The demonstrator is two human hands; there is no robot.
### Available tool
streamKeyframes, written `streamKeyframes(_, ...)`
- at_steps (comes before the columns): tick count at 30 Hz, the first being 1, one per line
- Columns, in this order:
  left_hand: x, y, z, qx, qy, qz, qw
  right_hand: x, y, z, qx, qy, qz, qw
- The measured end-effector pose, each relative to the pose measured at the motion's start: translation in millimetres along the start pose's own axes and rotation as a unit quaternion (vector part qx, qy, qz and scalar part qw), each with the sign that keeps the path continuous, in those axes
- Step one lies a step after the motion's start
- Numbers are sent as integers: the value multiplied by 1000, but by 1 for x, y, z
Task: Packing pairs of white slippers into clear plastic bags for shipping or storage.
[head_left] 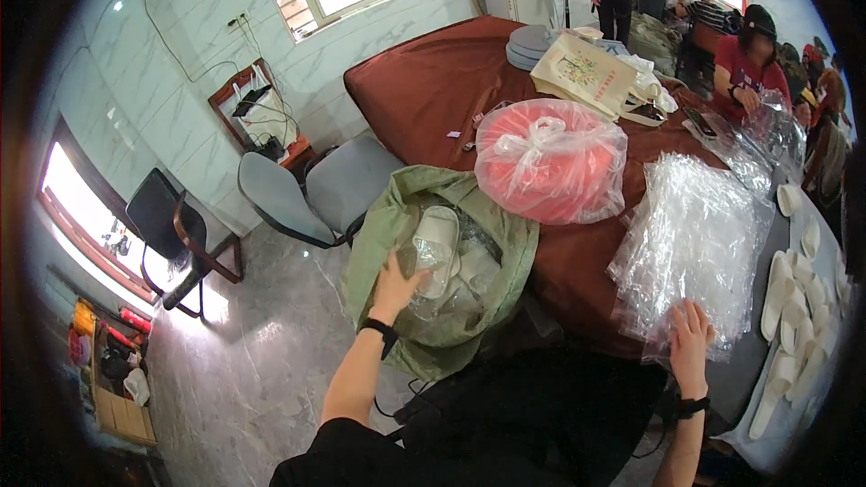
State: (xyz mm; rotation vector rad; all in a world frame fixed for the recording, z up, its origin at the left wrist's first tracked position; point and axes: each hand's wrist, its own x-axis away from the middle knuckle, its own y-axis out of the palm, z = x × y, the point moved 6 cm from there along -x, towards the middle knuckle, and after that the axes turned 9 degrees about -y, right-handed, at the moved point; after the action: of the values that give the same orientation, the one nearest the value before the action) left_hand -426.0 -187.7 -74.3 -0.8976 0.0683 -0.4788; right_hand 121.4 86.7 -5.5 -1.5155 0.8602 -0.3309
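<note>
At the mouth of a green woven sack (374, 243), my left hand (397, 289) has its thumb and fingers about the near edge of a white slipper (438, 236) in clear plastic. More clear-wrapped pale slippers (478, 266) lie inside the sack, partly hidden by glare and plastic. To the right, my right hand (691, 334) lies on the near edge of a stack of clear plastic bags (690, 234), fingers stretched out on top. Several unwrapped white slippers (794, 307) lie on the grey surface to the right of that stack.
A red bundle in a knotted clear bag (550, 162) sits on the brown-covered table (406, 81), behind the sack. Beyond it lies a cream tote bag (586, 72). Grey chair (347, 185) and black chair (176, 234) stand left. A person in red (753, 68) handles plastic across the table.
</note>
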Motion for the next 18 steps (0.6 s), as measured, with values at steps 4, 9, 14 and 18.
streamKeyframes(4, -29, 33, 15, -102, 66, 2, 993, -4, 0, -1, -20, 2, -7, 1000)
streamKeyframes(9, -77, 57, 41, -32, 23, -161, 986, -1, -2, 5, -28, 1, -2, 1000)
streamKeyframes(14, -155, 59, -4, -317, 66, -24, 946, -10, 0, -2, -37, 1, 2, 999)
streamKeyframes(18, -176, 92, 10, -276, 40, -139, 950, 0, 0, 3, -11, 9, 14, 1000)
